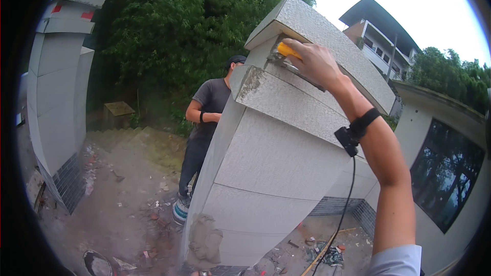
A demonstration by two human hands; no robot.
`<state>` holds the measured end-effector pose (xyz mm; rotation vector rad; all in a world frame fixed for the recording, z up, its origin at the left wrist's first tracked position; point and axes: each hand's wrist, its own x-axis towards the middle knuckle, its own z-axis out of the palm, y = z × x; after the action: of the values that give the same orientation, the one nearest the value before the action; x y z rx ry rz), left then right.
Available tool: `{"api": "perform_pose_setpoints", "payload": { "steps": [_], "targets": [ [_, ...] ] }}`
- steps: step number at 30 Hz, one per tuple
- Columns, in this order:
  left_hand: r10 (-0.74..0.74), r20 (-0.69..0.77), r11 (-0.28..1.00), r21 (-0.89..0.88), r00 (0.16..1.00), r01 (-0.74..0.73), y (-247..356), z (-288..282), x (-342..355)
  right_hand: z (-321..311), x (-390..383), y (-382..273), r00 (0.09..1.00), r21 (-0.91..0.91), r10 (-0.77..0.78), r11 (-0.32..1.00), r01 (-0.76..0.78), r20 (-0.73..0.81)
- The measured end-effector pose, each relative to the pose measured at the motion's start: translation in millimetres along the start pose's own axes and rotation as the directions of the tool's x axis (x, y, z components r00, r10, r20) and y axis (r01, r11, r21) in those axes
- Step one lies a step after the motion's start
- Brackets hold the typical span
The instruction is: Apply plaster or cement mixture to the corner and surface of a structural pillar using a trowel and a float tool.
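My right hand (307, 61) is closed on a yellow-handled trowel (286, 49), its blade partly hidden in the mortar-smeared recess beneath the top slab (332, 38) of a pale stone-clad pillar (271, 158). A lower ledge (291, 105) juts out below it, with mortar on its left corner. A black strapped device with a cable sits on my right forearm. At the bottom edge, a small part of my left hand (200, 273) shows beneath a lump of grey mortar (204, 237); its fingers and whatever they grip are too cut off to tell.
A person in a grey T-shirt (207, 102) stands behind the pillar, near a bucket (180, 210). Another pillar (59, 102) stands left, trees behind. Rubble and long tools (322, 255) lie on the ground. A building wall with a dark window (445, 168) is at right.
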<state>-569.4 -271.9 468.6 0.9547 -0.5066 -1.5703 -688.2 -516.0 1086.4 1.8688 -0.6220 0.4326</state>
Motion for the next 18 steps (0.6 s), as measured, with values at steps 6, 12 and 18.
{"api": "perform_pose_setpoints", "payload": {
  "steps": [6, 12, 18],
  "targets": [
    [-0.091, 0.036, 0.995, 0.036, 0.995, 0.09, 0.2, -1.1, -7.5, -1.2, -10.9, -2.2, 0.998, 0.021, 0.032, 0.999, -0.033, 0.049],
    [-0.042, 0.037, 0.993, 0.112, 0.998, 0.037, 10.5, 12.1, -15.4, 13.6, -20.4, 4.9, 0.965, -0.11, 0.032, 0.994, -0.004, 0.259],
    [0.033, 0.131, 0.982, 0.178, 0.991, -0.056, 17.5, 28.0, -11.6, -46.9, -132.0, 34.9, 0.982, 0.167, 0.152, 0.977, -0.131, -0.116]
  ]
}}
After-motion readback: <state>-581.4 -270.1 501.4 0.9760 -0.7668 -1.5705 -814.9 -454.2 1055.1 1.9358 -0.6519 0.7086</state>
